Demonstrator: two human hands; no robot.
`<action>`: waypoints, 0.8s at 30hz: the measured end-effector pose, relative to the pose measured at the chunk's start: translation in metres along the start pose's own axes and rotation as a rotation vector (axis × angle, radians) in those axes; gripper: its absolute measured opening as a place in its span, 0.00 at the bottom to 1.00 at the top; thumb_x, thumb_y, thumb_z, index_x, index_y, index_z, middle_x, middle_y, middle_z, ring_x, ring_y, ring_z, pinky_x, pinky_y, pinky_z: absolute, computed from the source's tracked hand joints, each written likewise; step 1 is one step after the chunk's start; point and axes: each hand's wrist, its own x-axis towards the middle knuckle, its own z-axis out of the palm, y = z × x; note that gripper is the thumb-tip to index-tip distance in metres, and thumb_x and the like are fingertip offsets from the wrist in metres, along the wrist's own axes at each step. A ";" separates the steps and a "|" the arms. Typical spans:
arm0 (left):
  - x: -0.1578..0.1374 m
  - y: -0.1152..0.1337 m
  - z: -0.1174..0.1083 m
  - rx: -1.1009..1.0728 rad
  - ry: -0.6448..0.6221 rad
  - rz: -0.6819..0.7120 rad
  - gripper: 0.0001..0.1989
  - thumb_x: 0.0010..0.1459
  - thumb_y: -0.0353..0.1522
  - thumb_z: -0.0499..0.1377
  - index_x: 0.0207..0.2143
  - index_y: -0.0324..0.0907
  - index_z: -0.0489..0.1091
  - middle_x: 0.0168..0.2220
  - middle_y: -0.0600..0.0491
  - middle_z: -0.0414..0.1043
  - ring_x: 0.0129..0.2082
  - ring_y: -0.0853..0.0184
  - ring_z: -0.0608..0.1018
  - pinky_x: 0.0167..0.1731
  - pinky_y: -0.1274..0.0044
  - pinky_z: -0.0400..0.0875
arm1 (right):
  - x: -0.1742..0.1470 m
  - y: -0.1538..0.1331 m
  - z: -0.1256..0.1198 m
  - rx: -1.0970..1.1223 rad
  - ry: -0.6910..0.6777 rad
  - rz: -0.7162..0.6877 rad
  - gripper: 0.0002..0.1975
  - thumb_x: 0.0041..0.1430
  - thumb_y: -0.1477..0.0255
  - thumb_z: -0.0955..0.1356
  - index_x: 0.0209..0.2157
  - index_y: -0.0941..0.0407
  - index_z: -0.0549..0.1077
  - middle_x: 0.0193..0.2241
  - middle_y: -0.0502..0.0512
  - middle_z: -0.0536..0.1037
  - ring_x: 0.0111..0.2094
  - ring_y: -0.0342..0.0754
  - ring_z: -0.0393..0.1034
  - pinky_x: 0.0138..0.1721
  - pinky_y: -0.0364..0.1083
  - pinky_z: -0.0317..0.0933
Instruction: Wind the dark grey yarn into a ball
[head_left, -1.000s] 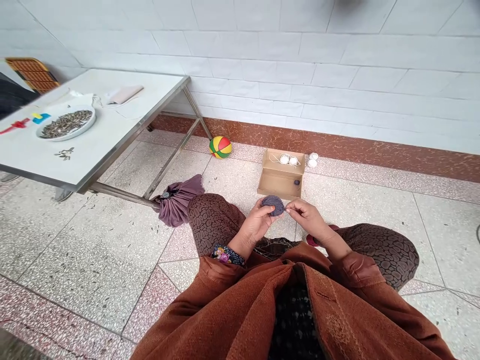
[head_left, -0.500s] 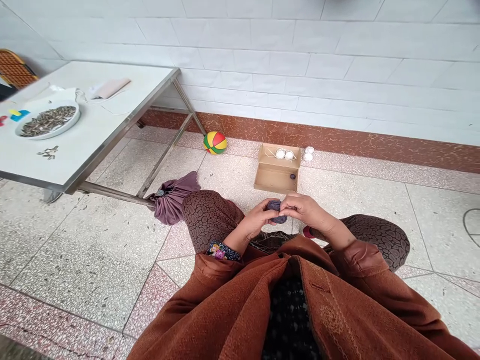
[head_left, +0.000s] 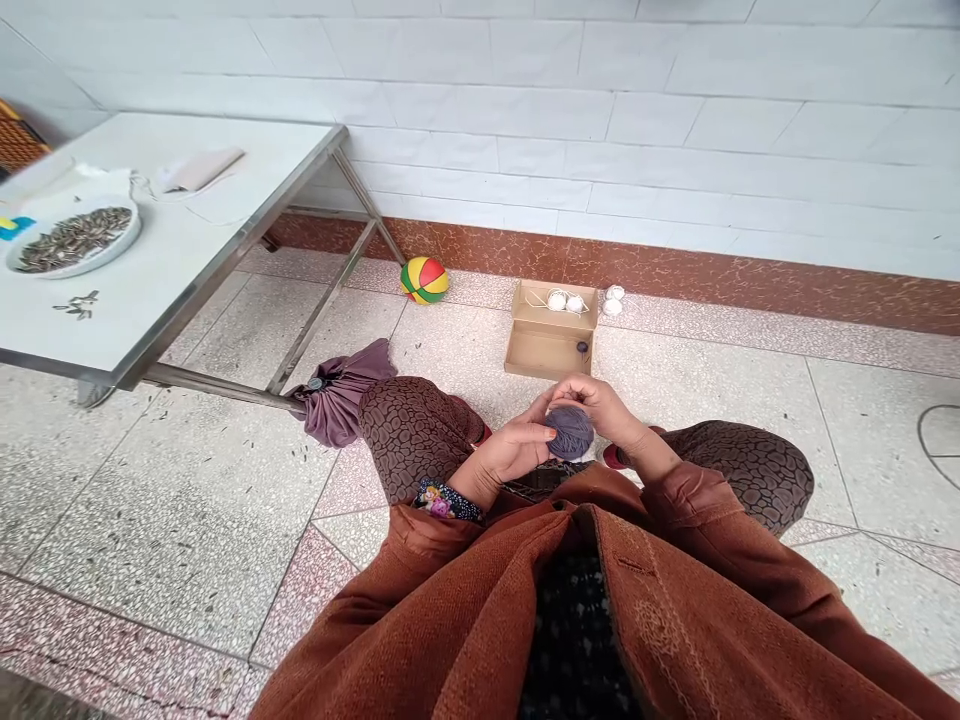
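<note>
A dark grey-purple ball of yarn [head_left: 570,433] sits in my left hand [head_left: 521,447], whose thumb presses on its near left face. My right hand [head_left: 600,405] curls its fingers against the far edge of the same ball; its fingertips are partly hidden, and no strand between them can be made out. Beyond my hands, an open cardboard box [head_left: 534,352] rests on the floor. Inside it lie a small dark ball [head_left: 582,347] at the right and white balls of yarn [head_left: 566,301] with loose strands on the lid side.
Two more white balls [head_left: 613,300] lie beside the box near the wall. A striped ball [head_left: 424,280] and a purple cloth bundle [head_left: 349,390] are by the metal-legged table [head_left: 247,235]. On the table stands a white dish [head_left: 79,240] of seeds or husks.
The yarn ball has turned and now shows a broader round face. My right hand has shifted from its near right side to its far edge. The view has moved slightly.
</note>
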 end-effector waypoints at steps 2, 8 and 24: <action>0.000 0.002 0.000 -0.057 0.006 0.024 0.43 0.48 0.33 0.66 0.67 0.50 0.58 0.56 0.45 0.72 0.47 0.56 0.80 0.47 0.66 0.71 | -0.006 0.007 0.003 -0.022 0.074 -0.013 0.08 0.60 0.65 0.70 0.31 0.54 0.75 0.26 0.50 0.75 0.29 0.46 0.66 0.32 0.44 0.60; 0.004 0.002 -0.002 -0.082 0.122 0.091 0.31 0.49 0.32 0.69 0.57 0.44 0.68 0.51 0.45 0.76 0.50 0.55 0.80 0.53 0.64 0.69 | -0.015 0.014 0.003 -0.222 0.183 0.014 0.06 0.62 0.70 0.66 0.33 0.53 0.75 0.31 0.54 0.78 0.34 0.50 0.70 0.39 0.47 0.64; 0.013 -0.010 -0.021 0.602 0.560 0.190 0.31 0.53 0.38 0.66 0.58 0.43 0.62 0.47 0.48 0.68 0.37 0.67 0.72 0.33 0.76 0.69 | -0.024 -0.018 -0.012 -0.508 -0.124 0.152 0.07 0.60 0.74 0.71 0.41 0.53 0.75 0.28 0.49 0.74 0.28 0.46 0.67 0.32 0.44 0.58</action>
